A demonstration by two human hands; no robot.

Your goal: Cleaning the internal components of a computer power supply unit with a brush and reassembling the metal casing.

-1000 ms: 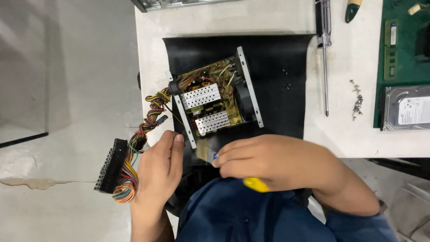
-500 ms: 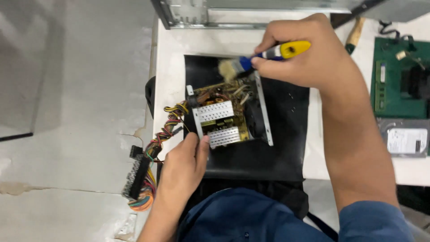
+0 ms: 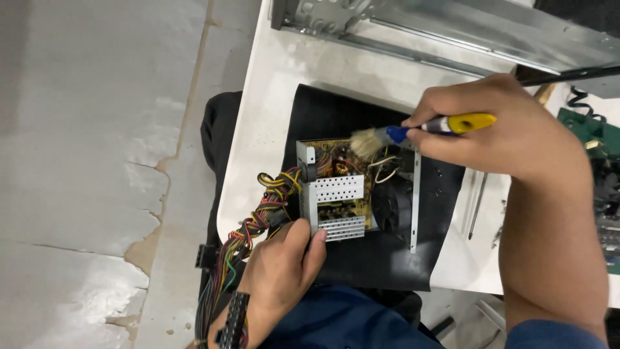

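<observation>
An opened computer power supply (image 3: 352,194) lies on a black mat (image 3: 381,258), its circuit board, perforated metal heat sinks and black fan exposed. My left hand (image 3: 281,268) grips its near left corner. My right hand (image 3: 500,132) holds a small brush with a yellow and blue handle (image 3: 426,126); the pale bristles touch the far edge of the board. A bundle of coloured wires (image 3: 248,236) runs from the unit off the table's left edge to black connectors.
The white table (image 3: 271,116) ends at the left over a cracked grey floor. A metal computer case (image 3: 452,26) lies along the far edge. A screwdriver (image 3: 478,203) and loose screws rest right of the mat; a green circuit board (image 3: 594,129) sits at far right.
The view has shifted and closed in on the unit. My right hand has carried the brush from the near edge, over the unit, down onto the far side of the board. My left hand stays.
</observation>
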